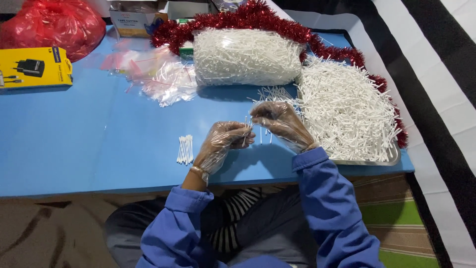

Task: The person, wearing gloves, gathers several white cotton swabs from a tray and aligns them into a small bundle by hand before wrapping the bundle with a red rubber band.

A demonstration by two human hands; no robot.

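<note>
The step in hand looks like gathering and counting swabs: both gloved hands meet over the blue counter (99, 144), each pinching a few thin white swabs (246, 124) between fingertips. The left hand (225, 141) is curled, thumb and fingers closed on a small cluster that stands upright from its grip; the right hand (280, 121), just beyond and to the right of it, is bent downward with its fingers closed on a few more, which hang below its fingertips. The hands are almost touching — whether the two clusters are one bunch I cannot tell. A small neat bundle (185, 149) lies flat on the counter just left of the left hand, its swabs side by side. To the right of the right hand, very near, a metal tray (391, 159) carries a loose heap (347, 109) of the same swabs, all jumbled; ahead of both hands sits a clear bag (245, 57) packed with more, ringed by red tinsel (258, 17). Further left of the left hand lie small clear pouches (158, 74), a yellow box (34, 67) and a red bag (52, 25). The swabs are slim, light, white and stiff, with slightly thicker tips — easy to spill or miscount. The next move, I judge, calls for squaring the held ones up in a gentle, even pinch so none slips from the slick gloves.
</note>
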